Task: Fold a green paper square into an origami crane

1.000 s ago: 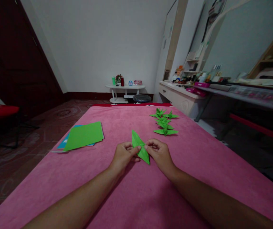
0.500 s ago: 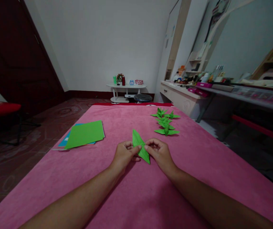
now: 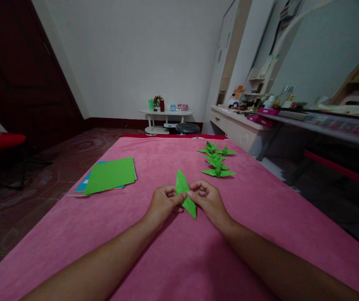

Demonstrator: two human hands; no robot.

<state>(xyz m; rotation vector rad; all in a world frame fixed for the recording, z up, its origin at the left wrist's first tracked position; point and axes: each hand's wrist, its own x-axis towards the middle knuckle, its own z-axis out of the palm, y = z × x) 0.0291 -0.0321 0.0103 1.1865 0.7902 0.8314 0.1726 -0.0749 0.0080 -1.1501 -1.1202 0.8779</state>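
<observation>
A folded green paper piece [image 3: 182,183] slants between a person's left hand [image 3: 163,202] and right hand [image 3: 209,202], both pinching it near its middle over a pink cloth [image 3: 167,259], green paper figures [image 3: 218,172] lying beyond the right hand.

Green folded paper [image 3: 182,183] — less slanted now

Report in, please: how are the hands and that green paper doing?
Left hand and right hand: both pinching folded paper. Paper shapes ahead, rightward; paper stack to the left. Neither touches the hands.
</observation>
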